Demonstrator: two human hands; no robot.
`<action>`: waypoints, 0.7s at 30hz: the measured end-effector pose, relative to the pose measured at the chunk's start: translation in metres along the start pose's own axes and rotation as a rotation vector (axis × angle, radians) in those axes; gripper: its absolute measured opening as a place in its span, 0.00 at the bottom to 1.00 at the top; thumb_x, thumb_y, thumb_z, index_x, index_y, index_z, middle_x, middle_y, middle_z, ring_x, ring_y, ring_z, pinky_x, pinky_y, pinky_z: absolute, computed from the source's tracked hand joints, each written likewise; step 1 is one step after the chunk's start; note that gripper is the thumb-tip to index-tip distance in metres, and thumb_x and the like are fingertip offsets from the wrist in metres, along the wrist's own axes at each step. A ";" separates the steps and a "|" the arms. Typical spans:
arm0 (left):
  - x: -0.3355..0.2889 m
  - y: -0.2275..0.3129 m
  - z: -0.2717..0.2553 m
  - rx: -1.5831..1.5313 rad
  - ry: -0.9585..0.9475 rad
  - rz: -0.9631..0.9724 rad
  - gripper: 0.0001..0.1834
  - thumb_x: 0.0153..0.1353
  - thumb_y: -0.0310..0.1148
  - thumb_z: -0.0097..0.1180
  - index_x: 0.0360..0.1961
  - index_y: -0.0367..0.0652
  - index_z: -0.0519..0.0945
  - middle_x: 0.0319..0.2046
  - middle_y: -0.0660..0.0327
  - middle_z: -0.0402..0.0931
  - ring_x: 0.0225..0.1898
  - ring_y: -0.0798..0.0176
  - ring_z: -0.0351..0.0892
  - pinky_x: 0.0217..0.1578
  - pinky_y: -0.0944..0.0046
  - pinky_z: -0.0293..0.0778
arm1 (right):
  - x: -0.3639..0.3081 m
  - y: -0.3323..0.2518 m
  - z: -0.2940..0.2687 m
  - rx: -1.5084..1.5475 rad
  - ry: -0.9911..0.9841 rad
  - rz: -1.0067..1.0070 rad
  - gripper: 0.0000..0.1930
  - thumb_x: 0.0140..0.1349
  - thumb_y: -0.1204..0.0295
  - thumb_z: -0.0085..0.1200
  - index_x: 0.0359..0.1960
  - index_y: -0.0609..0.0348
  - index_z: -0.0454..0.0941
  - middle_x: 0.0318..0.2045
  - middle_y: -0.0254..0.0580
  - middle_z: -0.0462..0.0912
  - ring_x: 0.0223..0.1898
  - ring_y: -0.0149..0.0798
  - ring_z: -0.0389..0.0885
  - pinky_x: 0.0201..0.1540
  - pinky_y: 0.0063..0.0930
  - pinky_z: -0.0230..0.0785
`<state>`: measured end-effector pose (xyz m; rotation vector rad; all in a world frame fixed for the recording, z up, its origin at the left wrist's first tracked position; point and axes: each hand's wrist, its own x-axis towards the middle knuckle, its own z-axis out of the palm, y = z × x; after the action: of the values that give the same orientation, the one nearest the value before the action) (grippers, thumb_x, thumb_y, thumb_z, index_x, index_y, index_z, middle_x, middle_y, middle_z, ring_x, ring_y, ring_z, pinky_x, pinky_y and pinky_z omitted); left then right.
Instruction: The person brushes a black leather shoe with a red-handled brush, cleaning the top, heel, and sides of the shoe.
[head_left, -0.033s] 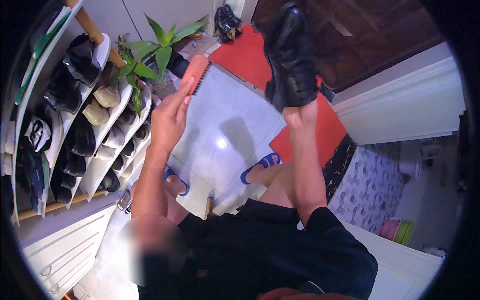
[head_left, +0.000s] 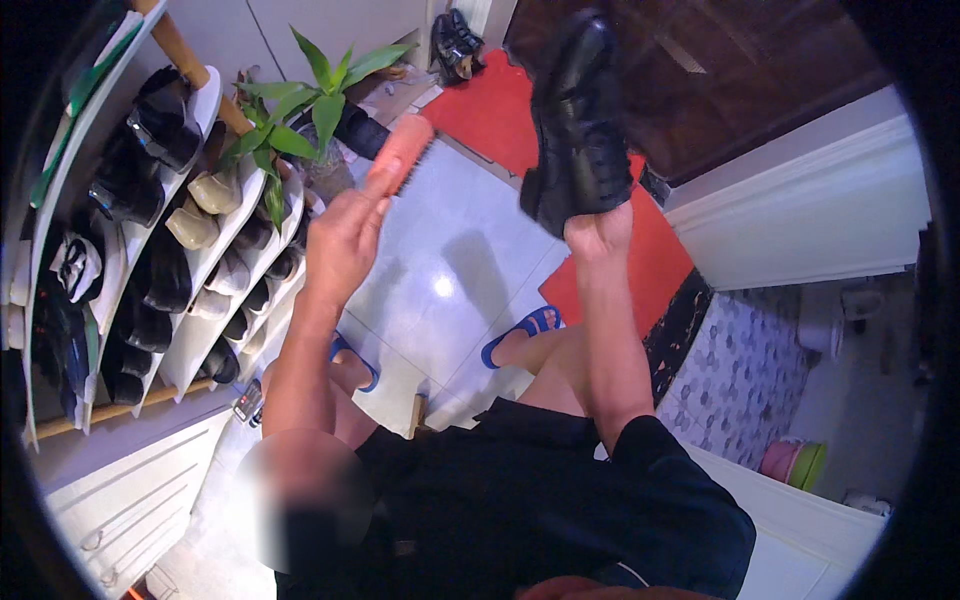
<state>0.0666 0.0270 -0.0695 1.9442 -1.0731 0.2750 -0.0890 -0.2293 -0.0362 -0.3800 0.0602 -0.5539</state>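
Observation:
In my left hand point(head_left: 348, 232) is an orange-backed brush point(head_left: 404, 153) with dark bristles, its bristle side facing right toward the shoe. My fingers are closed around its near end. A black leather lace-up shoe point(head_left: 580, 125) is held up on the right, toe pointing away from me. My right hand point(head_left: 598, 240) reaches in at its opening; only the wrist and the heel of the hand show, with the fingers hidden inside. Brush and shoe are apart, with a gap of floor and red mat between them.
A slanted shoe rack point(head_left: 175, 270) full of shoes stands on the left, with a leafy plant point(head_left: 325, 100) by its far end. Black shoes point(head_left: 456, 45) sit near a red mat point(head_left: 640, 265). A small wooden object point(head_left: 418, 412) lies between my blue-sandalled feet.
My left hand has shifted the brush slightly right and nearer to me. The shoe on my right hand has tipped a little, its heel end moving left and nearer to me.

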 end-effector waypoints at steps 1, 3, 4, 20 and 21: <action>-0.003 0.003 0.000 0.022 -0.063 0.071 0.25 0.62 0.32 0.60 0.60 0.65 0.77 0.30 0.55 0.79 0.29 0.51 0.81 0.31 0.55 0.77 | -0.002 0.002 -0.006 0.067 0.058 0.008 0.18 0.68 0.65 0.51 0.58 0.55 0.75 0.55 0.44 0.80 0.56 0.45 0.78 0.63 0.46 0.68; -0.006 0.013 0.005 0.108 -0.112 0.233 0.28 0.56 0.30 0.64 0.58 0.68 0.78 0.23 0.60 0.70 0.22 0.56 0.76 0.23 0.56 0.74 | -0.004 0.006 -0.021 0.202 0.171 0.026 0.19 0.68 0.63 0.50 0.58 0.56 0.75 0.54 0.44 0.81 0.56 0.44 0.78 0.64 0.44 0.67; -0.008 0.019 0.007 0.134 -0.143 0.278 0.28 0.55 0.29 0.64 0.58 0.68 0.79 0.23 0.60 0.71 0.21 0.56 0.75 0.22 0.57 0.73 | -0.007 0.011 -0.022 0.152 0.216 0.037 0.18 0.69 0.62 0.48 0.56 0.57 0.75 0.53 0.43 0.82 0.55 0.43 0.79 0.64 0.43 0.66; -0.004 0.018 0.005 0.184 -0.245 0.467 0.33 0.50 0.31 0.65 0.59 0.74 0.77 0.22 0.64 0.69 0.19 0.58 0.73 0.18 0.60 0.72 | -0.044 0.053 -0.010 0.140 0.140 0.463 0.22 0.68 0.62 0.46 0.59 0.60 0.71 0.55 0.49 0.78 0.56 0.45 0.78 0.59 0.41 0.72; 0.000 0.014 0.005 0.174 -0.154 0.445 0.33 0.51 0.30 0.65 0.58 0.73 0.78 0.22 0.63 0.69 0.19 0.58 0.74 0.18 0.60 0.72 | -0.045 0.056 -0.010 0.122 0.120 0.464 0.22 0.68 0.62 0.46 0.60 0.60 0.71 0.56 0.49 0.78 0.56 0.45 0.78 0.59 0.42 0.72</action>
<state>0.0552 0.0192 -0.0643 1.8815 -1.6305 0.4806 -0.1011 -0.1652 -0.0681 -0.2028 0.2234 -0.1201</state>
